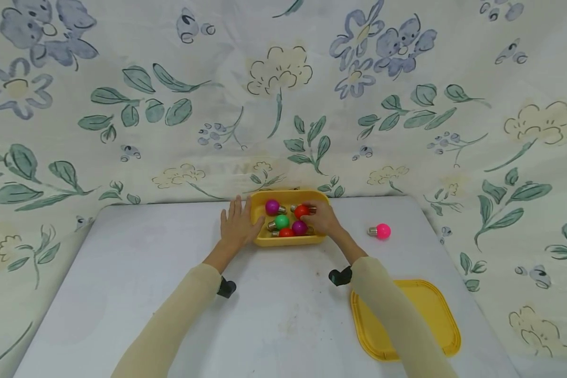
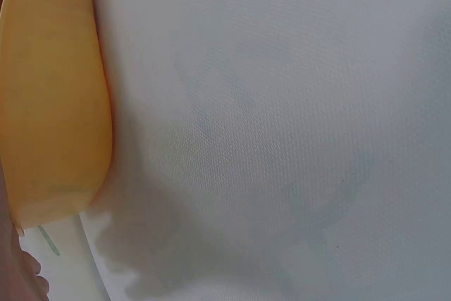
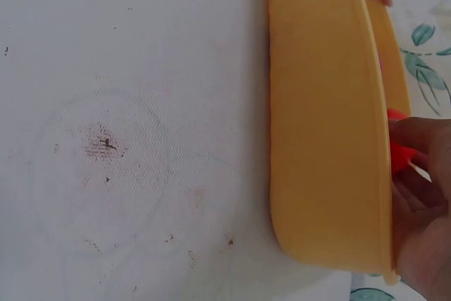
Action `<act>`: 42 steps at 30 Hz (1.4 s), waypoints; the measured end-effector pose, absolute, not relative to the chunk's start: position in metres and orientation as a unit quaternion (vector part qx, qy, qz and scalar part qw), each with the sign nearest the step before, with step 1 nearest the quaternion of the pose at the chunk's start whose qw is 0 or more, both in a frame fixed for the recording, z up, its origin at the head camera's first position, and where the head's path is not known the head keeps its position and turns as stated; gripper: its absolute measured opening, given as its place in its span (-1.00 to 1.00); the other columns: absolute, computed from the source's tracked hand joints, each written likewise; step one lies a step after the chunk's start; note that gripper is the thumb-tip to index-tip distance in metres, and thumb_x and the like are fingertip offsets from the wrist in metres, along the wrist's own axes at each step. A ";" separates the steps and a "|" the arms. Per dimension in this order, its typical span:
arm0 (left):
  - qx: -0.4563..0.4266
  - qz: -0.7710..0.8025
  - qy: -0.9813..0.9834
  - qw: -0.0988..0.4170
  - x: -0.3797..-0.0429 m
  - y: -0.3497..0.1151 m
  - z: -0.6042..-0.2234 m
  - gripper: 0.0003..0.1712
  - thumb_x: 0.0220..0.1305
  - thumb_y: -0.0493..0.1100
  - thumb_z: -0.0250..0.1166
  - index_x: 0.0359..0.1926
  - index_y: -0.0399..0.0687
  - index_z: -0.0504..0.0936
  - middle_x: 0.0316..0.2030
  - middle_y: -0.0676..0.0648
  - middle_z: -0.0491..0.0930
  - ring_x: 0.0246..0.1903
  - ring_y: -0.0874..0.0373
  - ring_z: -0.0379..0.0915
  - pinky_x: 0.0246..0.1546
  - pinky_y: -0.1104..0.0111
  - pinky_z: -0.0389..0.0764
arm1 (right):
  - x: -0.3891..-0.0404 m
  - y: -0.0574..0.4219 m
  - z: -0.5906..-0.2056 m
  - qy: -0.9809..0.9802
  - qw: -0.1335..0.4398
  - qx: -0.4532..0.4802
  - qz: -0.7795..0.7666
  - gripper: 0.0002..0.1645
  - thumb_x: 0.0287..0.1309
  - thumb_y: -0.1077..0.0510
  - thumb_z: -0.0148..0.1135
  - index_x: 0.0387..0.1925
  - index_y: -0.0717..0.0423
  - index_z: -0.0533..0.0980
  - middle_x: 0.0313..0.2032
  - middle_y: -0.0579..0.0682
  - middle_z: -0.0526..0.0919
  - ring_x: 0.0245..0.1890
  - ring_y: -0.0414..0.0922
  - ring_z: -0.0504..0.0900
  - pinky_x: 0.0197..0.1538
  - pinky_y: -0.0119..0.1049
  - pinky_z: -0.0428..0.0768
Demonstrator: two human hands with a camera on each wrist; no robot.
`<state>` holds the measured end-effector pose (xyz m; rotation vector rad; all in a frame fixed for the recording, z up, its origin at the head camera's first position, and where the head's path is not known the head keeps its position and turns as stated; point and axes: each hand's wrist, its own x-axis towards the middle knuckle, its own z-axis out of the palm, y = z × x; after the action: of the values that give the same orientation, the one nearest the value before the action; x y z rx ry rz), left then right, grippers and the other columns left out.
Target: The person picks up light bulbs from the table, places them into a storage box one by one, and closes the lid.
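A yellow plastic tub (image 1: 290, 241) stands at the far edge of the table, holding several small coloured light bulbs with metal screw bases. Among them are a purple bulb (image 1: 272, 207), a green bulb (image 1: 281, 221) and a second purple bulb (image 1: 300, 228). My right hand (image 1: 322, 216) reaches over the tub's right side and grips a red bulb (image 1: 302, 211) inside; the right wrist view shows thumb and fingers around the red bulb (image 3: 400, 156). Fingers spread, my left hand (image 1: 236, 223) rests against the tub's left side. In the left wrist view, the tub's wall (image 2: 56, 96) hides most of that hand.
A bright pink bulb (image 1: 383, 231) lies on the white table (image 1: 283, 315), right of the tub. Closer in on the right is a yellow lid (image 1: 420, 299), partly covered by my right sleeve. Behind the table hangs a floral cloth (image 1: 245, 131).
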<state>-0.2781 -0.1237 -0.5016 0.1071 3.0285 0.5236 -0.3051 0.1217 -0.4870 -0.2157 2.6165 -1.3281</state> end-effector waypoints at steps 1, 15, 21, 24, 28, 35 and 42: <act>0.035 0.170 0.984 0.033 -0.278 -0.124 -0.501 -0.09 0.46 0.27 -0.13 0.58 -0.20 -0.10 0.53 -0.38 -0.23 0.51 -0.26 -0.32 0.42 -0.18 -0.25 | -0.305 0.121 -0.488 0.885 0.099 -0.073 -0.448 -0.47 0.29 0.32 0.28 0.28 0.26 0.45 0.18 0.20 0.54 0.20 0.13 0.52 0.18 -0.14 0.55; 0.035 0.163 0.985 0.031 -0.279 -0.123 -0.506 -0.08 0.46 0.27 -0.14 0.58 -0.17 -0.12 0.53 -0.37 -0.22 0.51 -0.25 -0.30 0.42 -0.18 -0.21 | -0.309 0.117 -0.490 0.895 0.102 -0.097 -0.424 -0.50 0.27 0.33 0.30 0.23 0.32 0.47 0.15 0.23 0.58 0.16 0.12 0.54 0.21 -0.15 0.52; 0.037 0.165 0.985 0.031 -0.279 -0.123 -0.505 -0.08 0.46 0.27 -0.13 0.58 -0.17 -0.11 0.53 -0.37 -0.22 0.51 -0.25 -0.33 0.42 -0.18 -0.24 | -0.310 0.115 -0.492 0.891 0.118 -0.087 -0.429 -0.50 0.27 0.34 0.29 0.24 0.29 0.48 0.16 0.21 0.57 0.16 0.12 0.54 0.17 -0.16 0.56; 0.037 0.164 0.985 0.031 -0.278 -0.123 -0.504 -0.08 0.46 0.27 -0.13 0.58 -0.18 -0.11 0.53 -0.38 -0.22 0.51 -0.25 -0.33 0.42 -0.18 -0.24 | -0.310 0.114 -0.493 0.891 0.125 -0.086 -0.429 -0.49 0.28 0.32 0.29 0.25 0.26 0.49 0.16 0.20 0.57 0.16 0.12 0.54 0.16 -0.15 0.57; 0.035 0.162 0.986 0.030 -0.278 -0.122 -0.502 -0.09 0.46 0.26 -0.12 0.58 -0.18 -0.11 0.53 -0.38 -0.21 0.51 -0.26 -0.30 0.42 -0.18 -0.22 | -0.311 0.112 -0.494 0.889 0.135 -0.086 -0.429 -0.48 0.28 0.29 0.30 0.26 0.23 0.49 0.17 0.18 0.57 0.17 0.11 0.53 0.17 -0.14 0.56; 0.034 0.160 0.986 0.032 -0.278 -0.123 -0.502 -0.09 0.46 0.27 -0.13 0.58 -0.18 -0.12 0.53 -0.37 -0.22 0.51 -0.25 -0.32 0.43 -0.18 -0.23 | -0.312 0.109 -0.494 0.895 0.141 -0.100 -0.410 -0.50 0.29 0.23 0.31 0.24 0.20 0.51 0.17 0.15 0.57 0.18 0.08 0.52 0.19 -0.16 0.54; 0.034 0.159 0.986 0.027 -0.278 -0.124 -0.503 -0.09 0.46 0.27 -0.14 0.58 -0.18 -0.10 0.53 -0.37 -0.20 0.51 -0.25 -0.29 0.42 -0.18 -0.21 | -0.310 0.105 -0.494 0.896 0.143 -0.104 -0.408 -0.53 0.31 0.19 0.30 0.23 0.19 0.53 0.16 0.13 0.58 0.17 0.07 0.53 0.20 -0.17 0.53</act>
<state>-0.2778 -0.1242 -0.5033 0.1050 3.0465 0.4909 -0.3103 0.1051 -0.4943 -0.3012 2.5829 -1.1769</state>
